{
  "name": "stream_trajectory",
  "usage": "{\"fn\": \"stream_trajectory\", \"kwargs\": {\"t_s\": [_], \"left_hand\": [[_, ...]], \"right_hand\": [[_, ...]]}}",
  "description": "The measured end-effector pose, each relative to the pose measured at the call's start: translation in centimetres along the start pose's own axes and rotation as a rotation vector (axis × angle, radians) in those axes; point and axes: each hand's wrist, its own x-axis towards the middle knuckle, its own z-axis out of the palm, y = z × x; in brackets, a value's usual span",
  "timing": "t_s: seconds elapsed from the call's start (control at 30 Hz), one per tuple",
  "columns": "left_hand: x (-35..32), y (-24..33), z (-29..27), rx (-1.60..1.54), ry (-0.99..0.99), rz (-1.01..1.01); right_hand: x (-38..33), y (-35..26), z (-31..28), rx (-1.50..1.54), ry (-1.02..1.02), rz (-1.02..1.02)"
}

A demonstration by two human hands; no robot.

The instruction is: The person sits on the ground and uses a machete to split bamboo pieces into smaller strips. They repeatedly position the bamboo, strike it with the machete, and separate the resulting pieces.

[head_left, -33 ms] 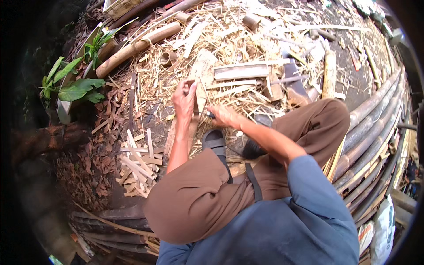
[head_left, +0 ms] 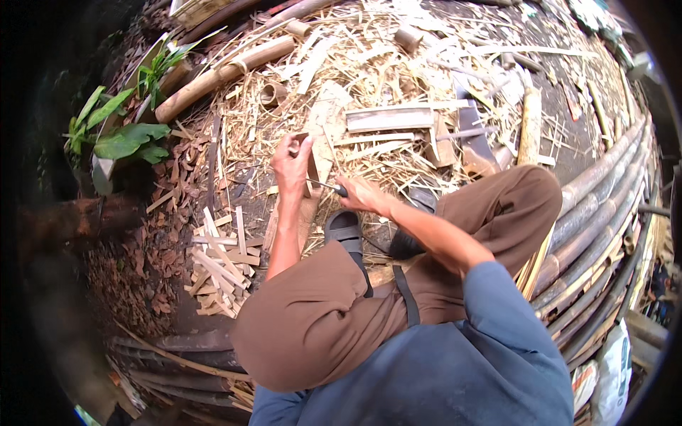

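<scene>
My left hand (head_left: 290, 170) is raised, its fingers curled round a narrow brown strip (head_left: 312, 170) that looks like bamboo. Most of the strip is hidden by the hand. Just to the right, my right hand (head_left: 361, 194) grips the black handle of a thin-bladed knife (head_left: 341, 190). Its slim metal blade points left and ends close to the strip; whether it touches is too small to tell. Under both hands a long, flat pale board (head_left: 331, 106) runs away from me. Left of my left forearm lies a pile of short cut bamboo slats (head_left: 226, 273).
Shavings (head_left: 383, 78) cover the ground ahead. A half bamboo trough (head_left: 389, 119) and a wide dark blade (head_left: 472, 135) lie right of the board. Long bamboo poles (head_left: 597, 206) line the right side. A thick bamboo length (head_left: 224, 78) and green leaves (head_left: 128, 142) are at left.
My right hand has moved slightly right and down, and the knife's blade and handle show more plainly. My left hand has shifted a little to the left and down.
</scene>
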Motion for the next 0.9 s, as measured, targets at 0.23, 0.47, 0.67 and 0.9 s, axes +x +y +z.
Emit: {"fn": "stream_trajectory", "kwargs": {"t_s": [0.23, 0.47, 0.67, 0.9], "left_hand": [[3.6, -0.1, -10.8, -0.071, 0.446, 0.014], [-1.2, -2.2, -9.3, 0.324, 0.497, -0.092], [-4.6, -5.2, -6.8, 0.205, 0.39, -0.217], [-5.1, -3.4, -6.0, 0.074, 0.26, -0.278]], "right_hand": [[-7.5, -3.8, -0.9, 0.173, -0.096, 0.261], [-8.6, -5.2, -1.1, 0.275, 0.119, 0.419], [-7.4, -5.6, 0.9, 0.394, 0.157, 0.264], [-5.1, -8.6, 1.4, 0.606, 0.104, 0.197]]}}
